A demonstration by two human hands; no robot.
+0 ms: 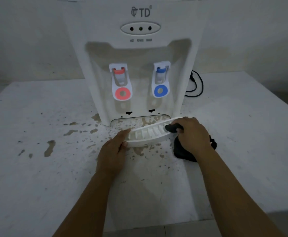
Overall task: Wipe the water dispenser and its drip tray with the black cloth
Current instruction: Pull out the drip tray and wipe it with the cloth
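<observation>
The white drip tray is out of its slot and tilted just in front of the water dispenser, above the stained counter. The left hand reaches in from the near side and grips the tray's left end, thumb on its near rim. The right hand, knuckles up, presses a bunched black cloth into the tray's right end, the rest of the cloth hanging below the wrist onto the counter.
</observation>
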